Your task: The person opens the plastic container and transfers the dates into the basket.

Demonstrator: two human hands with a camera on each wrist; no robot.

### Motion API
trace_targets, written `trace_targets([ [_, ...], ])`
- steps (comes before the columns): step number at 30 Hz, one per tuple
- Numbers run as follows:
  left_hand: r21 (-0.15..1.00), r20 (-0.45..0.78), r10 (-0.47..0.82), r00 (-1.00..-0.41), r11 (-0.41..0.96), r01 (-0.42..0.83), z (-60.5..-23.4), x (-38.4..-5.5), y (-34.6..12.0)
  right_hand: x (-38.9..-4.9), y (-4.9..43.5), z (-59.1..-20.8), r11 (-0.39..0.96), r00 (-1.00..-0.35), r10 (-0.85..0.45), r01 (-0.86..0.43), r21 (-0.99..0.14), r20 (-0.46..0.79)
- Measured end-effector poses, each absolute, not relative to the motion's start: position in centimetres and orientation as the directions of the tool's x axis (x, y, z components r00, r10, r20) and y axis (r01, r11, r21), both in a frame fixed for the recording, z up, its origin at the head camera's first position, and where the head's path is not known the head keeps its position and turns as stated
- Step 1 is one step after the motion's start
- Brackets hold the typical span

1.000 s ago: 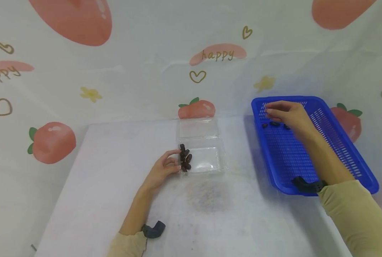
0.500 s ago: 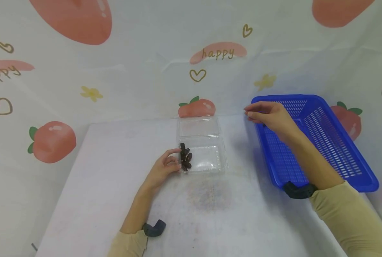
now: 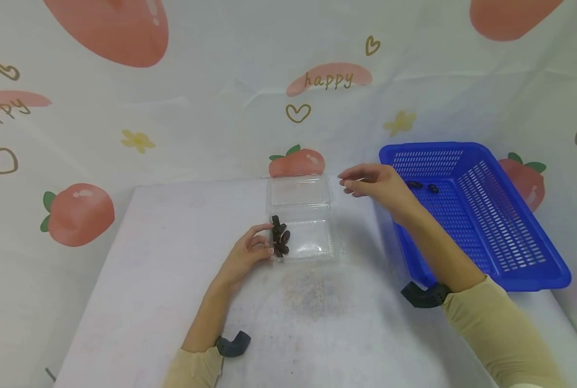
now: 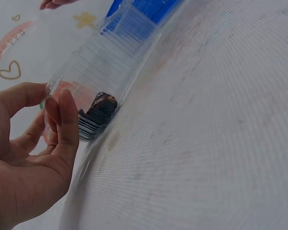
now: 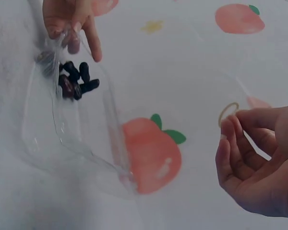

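In the head view a clear plastic clamshell box [image 3: 310, 240] lies with its lid [image 3: 299, 192] folded back. Several dark dates [image 3: 286, 236] cluster at its left end. My left hand [image 3: 243, 256] pinches that left edge between fingers and thumb, as the left wrist view also shows. My right hand [image 3: 380, 188] hovers between the box and the blue basket [image 3: 540, 284]. Its fingers are loosely curled, the fingertips [image 5: 225, 125] close together, and no object shows between them. In the basket lie two visible dates [image 3: 433, 188] near the back left; the hand covers part of that corner.
The blue basket with slotted walls stands on the right side of the white table [image 3: 162, 302]. A white cloth backdrop [image 3: 210, 118] printed with fruit and hearts rises right behind the box. Dark wrist straps [image 3: 424, 295] stick out from both wrists.
My right hand has moved left from over the basket to the space beside the box's lid. The left hand and the box have stayed in place.
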State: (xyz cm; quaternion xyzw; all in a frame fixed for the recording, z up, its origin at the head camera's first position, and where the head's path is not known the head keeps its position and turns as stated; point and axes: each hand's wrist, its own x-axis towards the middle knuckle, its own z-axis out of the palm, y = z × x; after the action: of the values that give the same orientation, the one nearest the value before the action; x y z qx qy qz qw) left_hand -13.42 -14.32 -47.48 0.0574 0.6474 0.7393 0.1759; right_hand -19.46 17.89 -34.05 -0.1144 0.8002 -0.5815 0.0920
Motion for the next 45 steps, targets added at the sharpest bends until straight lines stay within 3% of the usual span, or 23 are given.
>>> trace_targets([
  [27, 0.976, -0.154, 0.351, -0.924, -0.095, -0.198, -45.1, -13.1, -14.1, -18.8, 10.4, -39.3, 0.208, -0.935, -0.345, 0.002, -0.978, -0.075],
  [36, 0.97, -0.164, 0.348, -0.923, -0.115, -0.215, -46.9, -13.6, -14.3, -18.9, 8.4, -42.1, 0.168, -0.943, -0.317, 0.047, -0.985, -0.099],
  [45, 0.973, -0.148, 0.34, -0.929, -0.117, -0.198, -47.1, -13.6, -14.3, -18.4, 6.5, -43.7, 0.217, -0.936, -0.327, 0.06, -0.974, -0.131],
])
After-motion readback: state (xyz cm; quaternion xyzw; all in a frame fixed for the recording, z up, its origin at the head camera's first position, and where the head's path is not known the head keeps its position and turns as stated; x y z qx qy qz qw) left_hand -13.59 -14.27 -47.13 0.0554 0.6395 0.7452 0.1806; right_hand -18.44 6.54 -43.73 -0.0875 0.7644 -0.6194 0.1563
